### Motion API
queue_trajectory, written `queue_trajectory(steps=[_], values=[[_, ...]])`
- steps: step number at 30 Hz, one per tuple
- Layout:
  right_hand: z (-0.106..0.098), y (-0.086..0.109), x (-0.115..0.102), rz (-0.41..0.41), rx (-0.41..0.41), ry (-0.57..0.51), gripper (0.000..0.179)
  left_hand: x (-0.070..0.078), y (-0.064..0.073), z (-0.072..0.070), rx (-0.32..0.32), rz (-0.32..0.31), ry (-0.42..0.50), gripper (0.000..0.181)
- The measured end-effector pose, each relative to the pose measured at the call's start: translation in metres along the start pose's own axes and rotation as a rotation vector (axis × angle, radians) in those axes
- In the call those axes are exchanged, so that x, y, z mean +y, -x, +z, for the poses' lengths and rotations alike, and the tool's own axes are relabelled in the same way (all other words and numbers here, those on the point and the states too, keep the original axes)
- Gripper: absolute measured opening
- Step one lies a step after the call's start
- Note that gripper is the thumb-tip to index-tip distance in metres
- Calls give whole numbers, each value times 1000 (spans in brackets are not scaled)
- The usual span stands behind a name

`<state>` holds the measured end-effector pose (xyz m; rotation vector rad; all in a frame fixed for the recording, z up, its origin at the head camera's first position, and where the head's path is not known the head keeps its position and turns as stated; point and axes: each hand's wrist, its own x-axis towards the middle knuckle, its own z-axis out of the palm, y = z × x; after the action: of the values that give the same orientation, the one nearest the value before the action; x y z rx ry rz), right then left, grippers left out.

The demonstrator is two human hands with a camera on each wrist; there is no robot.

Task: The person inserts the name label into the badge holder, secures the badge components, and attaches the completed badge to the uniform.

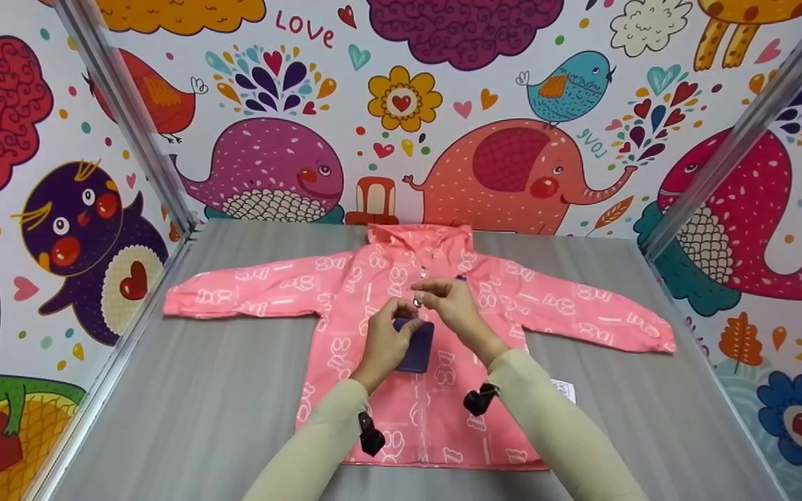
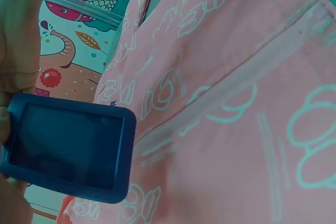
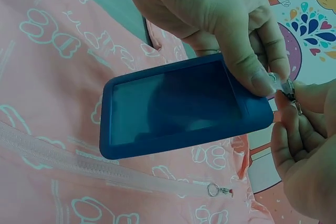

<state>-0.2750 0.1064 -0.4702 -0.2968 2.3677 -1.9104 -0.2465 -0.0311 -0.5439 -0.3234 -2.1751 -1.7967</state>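
Observation:
A dark blue badge holder [image 1: 415,346] with a clear window hangs over the front of a pink jacket [image 1: 366,403]. My left hand [image 1: 388,332] grips its top end, the thumb lying on the frame in the right wrist view. At that same end, my right hand [image 1: 453,309] pinches a small metal clip [image 3: 290,97] between thumb and fingers. A clear strap piece [image 3: 274,80] shows beside the clip, partly covered by fingertips. In the left wrist view the holder [image 2: 68,148] is seen from its window side, and the right hand is out of sight.
The jacket lies face up on a grey wood-grain table [image 1: 234,390], sleeves spread to both sides. Its zipper has a ring pull [image 3: 212,190]. A white tag [image 1: 563,390] shows by the right forearm. Cartoon-printed panels [image 1: 401,167] with metal posts enclose the table.

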Motion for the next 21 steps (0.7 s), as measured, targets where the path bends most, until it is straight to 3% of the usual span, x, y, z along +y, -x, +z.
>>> queue_trajectory(steps=[8,21], values=[[2,-15,32,-30,22,-40,20,2,0,-2,3,14,-73,15],[9,-17,34,9,68,-35,18,-1,1,-1,38,33,-72,16]])
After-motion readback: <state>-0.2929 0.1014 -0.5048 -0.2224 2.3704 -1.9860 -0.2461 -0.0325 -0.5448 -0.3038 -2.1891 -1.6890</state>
